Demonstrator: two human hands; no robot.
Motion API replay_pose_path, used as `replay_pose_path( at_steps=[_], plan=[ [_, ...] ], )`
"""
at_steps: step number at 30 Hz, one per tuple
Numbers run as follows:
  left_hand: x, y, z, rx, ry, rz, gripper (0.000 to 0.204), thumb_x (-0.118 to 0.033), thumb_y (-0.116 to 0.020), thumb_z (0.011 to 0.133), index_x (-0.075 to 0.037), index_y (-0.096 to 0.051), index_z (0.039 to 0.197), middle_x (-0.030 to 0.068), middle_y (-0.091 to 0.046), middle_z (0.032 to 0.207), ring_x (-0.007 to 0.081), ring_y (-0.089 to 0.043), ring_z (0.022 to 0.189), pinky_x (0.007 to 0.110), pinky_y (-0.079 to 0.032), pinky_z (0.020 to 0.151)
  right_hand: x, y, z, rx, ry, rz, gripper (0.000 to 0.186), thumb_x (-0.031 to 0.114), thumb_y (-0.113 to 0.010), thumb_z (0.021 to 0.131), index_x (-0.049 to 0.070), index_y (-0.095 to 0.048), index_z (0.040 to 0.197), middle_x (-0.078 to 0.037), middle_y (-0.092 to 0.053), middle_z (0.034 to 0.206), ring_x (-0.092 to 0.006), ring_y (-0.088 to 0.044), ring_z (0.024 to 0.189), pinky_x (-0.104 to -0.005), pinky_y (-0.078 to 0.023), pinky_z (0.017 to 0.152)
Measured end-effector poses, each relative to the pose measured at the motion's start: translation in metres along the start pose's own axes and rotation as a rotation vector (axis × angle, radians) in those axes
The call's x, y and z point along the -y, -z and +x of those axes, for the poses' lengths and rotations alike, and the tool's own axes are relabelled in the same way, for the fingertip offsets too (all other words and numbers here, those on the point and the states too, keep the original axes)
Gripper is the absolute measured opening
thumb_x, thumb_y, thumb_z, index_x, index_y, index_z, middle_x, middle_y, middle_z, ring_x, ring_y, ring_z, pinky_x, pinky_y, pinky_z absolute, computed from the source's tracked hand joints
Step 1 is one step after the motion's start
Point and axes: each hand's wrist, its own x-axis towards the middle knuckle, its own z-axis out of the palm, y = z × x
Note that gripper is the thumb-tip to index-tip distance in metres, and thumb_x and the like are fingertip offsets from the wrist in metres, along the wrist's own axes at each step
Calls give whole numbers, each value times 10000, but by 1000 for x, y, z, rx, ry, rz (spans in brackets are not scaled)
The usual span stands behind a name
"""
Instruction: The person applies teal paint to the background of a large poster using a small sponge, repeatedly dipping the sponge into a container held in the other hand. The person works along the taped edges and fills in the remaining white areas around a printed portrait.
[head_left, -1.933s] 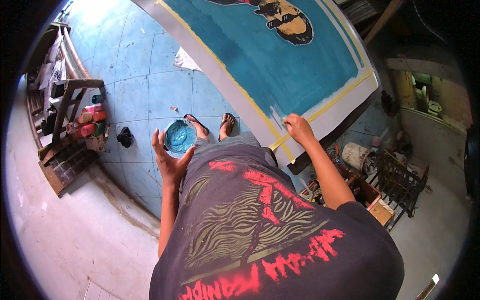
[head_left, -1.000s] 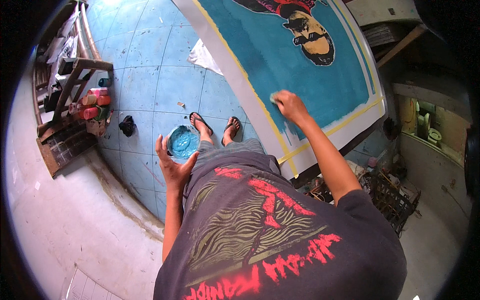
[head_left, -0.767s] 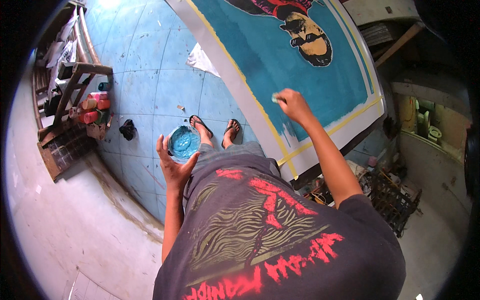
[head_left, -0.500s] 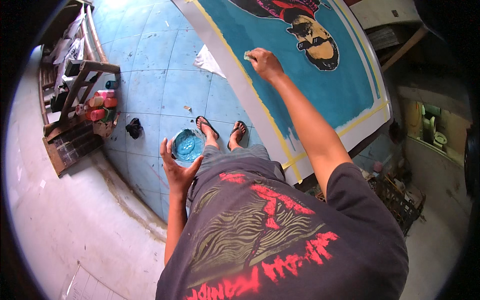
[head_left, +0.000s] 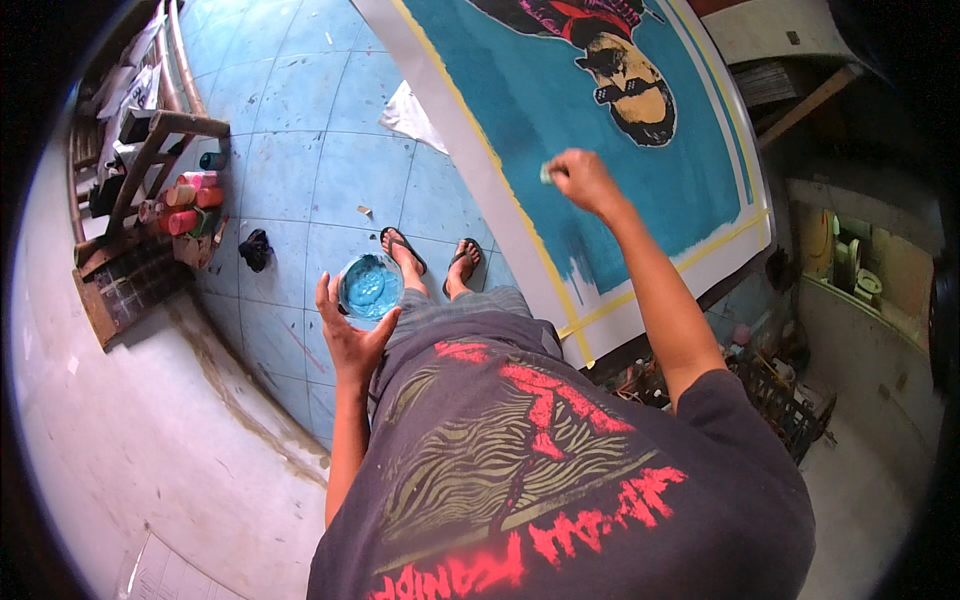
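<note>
A round tub of blue paint [head_left: 371,288] rests in my left hand [head_left: 350,335], whose fingers curl round its near side. Over the painted sheet [head_left: 505,110], my right hand [head_left: 588,182] pinches a small pale-green sponge [head_left: 547,174]; whether it touches the surface I cannot tell. The sheet has a teal ground and a portrait [head_left: 632,90] in dark sunglasses, upside down from here. Yellow masking tape [head_left: 520,198] runs along the border. Near its closest corner the teal thins into streaks over white.
Blue floor tiles [head_left: 285,175] spread to the left, with a white cloth [head_left: 412,118] and a black crumpled bag [head_left: 256,250]. Several paint bottles [head_left: 190,205] stand by a wooden bench [head_left: 150,165]. A dark crate [head_left: 795,408] sits beyond the sheet on the right.
My right hand has moved right and nearer to me across the sheet with the sponge. My left hand keeps its hold on the tub; the whole view has shifted slightly.
</note>
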Motion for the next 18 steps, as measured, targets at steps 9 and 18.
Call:
replay_pose_path(
  at_steps=[9, 18],
  plan=[
    [-1, 2, 5, 26, -13, -77, 1131, -280, -943, 653, -16, -251, 1508, 225, -524, 1343, 337, -553, 1223, 429, -435, 1052, -21, -40, -31, -221, 84, 33, 174, 65, -662, 853, 45, -736, 1010, -164, -698, 1003, -359, -668, 937, -424, -538, 817],
    [-4, 4, 3, 41, -44, -100, 1123, -242, -942, 657, -21, -250, 1513, 256, -508, 1351, 350, -540, 1244, 438, -419, 1067, -42, -38, -194, 140, -143, 30, 160, 86, -656, 852, 51, -746, 980, -152, -705, 1050, -348, -670, 985, -450, -544, 841]
  ],
)
